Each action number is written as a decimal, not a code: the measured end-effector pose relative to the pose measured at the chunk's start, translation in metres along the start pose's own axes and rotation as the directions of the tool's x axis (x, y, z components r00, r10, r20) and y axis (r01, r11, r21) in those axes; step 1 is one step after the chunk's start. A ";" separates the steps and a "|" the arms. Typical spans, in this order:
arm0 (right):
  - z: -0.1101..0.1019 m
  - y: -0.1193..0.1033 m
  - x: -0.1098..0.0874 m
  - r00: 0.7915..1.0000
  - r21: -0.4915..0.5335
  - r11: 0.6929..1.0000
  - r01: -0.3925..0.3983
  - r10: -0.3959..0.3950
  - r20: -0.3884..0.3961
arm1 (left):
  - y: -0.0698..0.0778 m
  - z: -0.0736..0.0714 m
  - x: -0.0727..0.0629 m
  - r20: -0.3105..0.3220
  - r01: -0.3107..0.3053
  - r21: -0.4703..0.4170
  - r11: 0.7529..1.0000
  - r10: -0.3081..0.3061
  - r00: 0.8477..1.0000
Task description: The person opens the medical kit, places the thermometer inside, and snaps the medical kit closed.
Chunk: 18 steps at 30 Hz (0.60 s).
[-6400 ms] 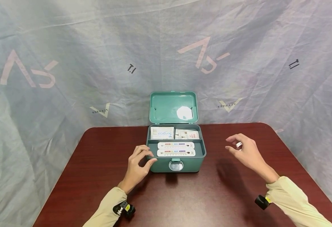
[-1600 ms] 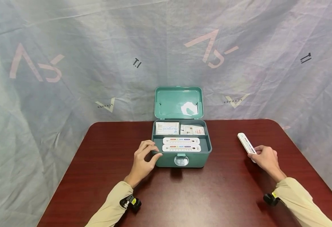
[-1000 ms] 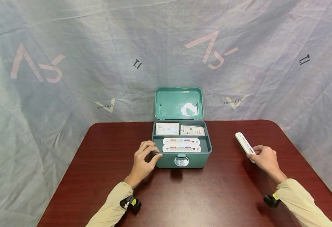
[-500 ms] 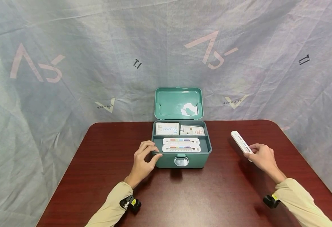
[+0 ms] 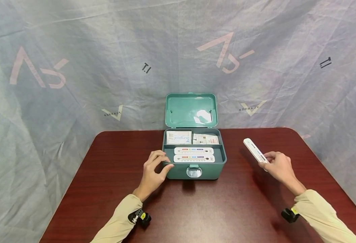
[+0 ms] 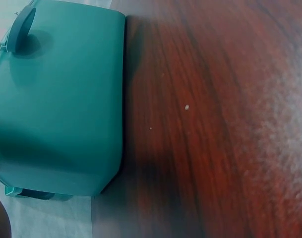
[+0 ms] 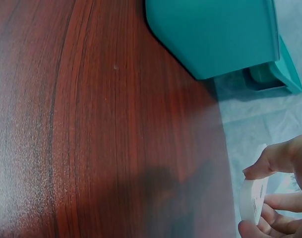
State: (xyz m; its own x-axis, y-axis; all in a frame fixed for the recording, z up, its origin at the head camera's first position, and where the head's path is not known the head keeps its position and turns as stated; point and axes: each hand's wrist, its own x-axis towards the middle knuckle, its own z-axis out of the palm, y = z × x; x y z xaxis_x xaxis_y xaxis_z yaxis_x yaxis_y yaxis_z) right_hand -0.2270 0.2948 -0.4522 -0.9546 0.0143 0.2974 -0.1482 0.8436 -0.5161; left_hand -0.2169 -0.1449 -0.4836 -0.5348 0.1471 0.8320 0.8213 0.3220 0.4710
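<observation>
The open green medicine box (image 5: 178, 172) stands at the table's back middle. My left hand (image 5: 153, 170) pinches its front left rim, thumb in front and fingertips just over the edge. In the box's front compartment lie two white thermometers (image 5: 194, 151) with coloured bands, one behind the other. To the right of the box, my right hand (image 5: 279, 167) holds another white thermometer (image 5: 253, 148) by its near end, the far end tilting up and to the left. The right wrist view shows thumb and fingertips on the edges of this thermometer (image 7: 253, 201).
A packet marked Surgical (image 5: 179, 137) and some small white packets (image 5: 206, 139) fill the two back compartments. The raised lid (image 5: 184, 109) stands before a grey cloth backdrop (image 5: 105, 50). A metal clasp (image 5: 194, 172) hangs on the box front. Dark red wood table (image 5: 105, 189) surrounds it.
Earlier only a small white bit showed in my right hand; now the thermometer's length shows. Over the last second it has drifted left, towards the box. My left hand stays at the rim.
</observation>
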 end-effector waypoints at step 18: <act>-0.003 -0.011 0.000 1.000 0.003 1.000 0.026 -0.026 -0.008 | 0.000 0.000 0.000 -0.004 -0.001 0.003 1.000 0.001 1.000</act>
State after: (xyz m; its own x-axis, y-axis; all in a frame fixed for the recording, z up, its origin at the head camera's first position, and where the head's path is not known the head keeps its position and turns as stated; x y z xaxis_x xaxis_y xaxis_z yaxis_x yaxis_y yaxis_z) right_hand -0.2246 0.2866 -0.4441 -0.9484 -0.0029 0.3172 -0.1734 0.8421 -0.5108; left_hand -0.2170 -0.1449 -0.4842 -0.5336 0.1438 0.8334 0.8210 0.3248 0.4696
